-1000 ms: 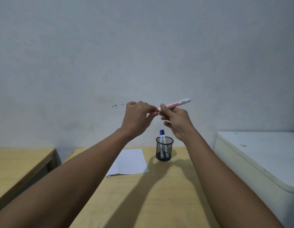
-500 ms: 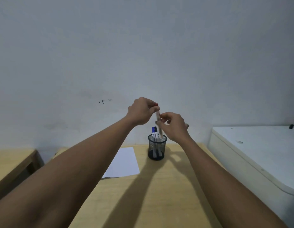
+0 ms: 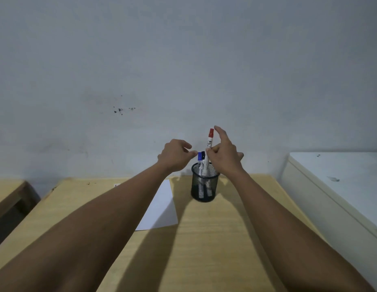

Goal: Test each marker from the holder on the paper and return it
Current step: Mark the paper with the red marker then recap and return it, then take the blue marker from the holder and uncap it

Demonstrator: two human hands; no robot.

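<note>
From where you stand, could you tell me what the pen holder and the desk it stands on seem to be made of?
The pen holder looks like black metal wire mesh with a matte finish: the markers show through its fine grid. The desk seems to be light wood or a wood-look laminate: pale yellow, faint straight grain, low sheen. Which of the two, the view cannot settle.

This looks like a plain study or small office corner, probably in a home. A light wooden table (image 3: 204, 239) is pushed against a bare, scuffed grey-white wall (image 3: 183, 60), and it carries desk things: a black mesh holder (image 3: 205, 189) with markers and a white sheet of paper (image 3: 162, 209). A second wooden table (image 3: 6, 192) stands to the left, and a white cabinet-like unit (image 3: 341, 186) stands to the right.
</note>
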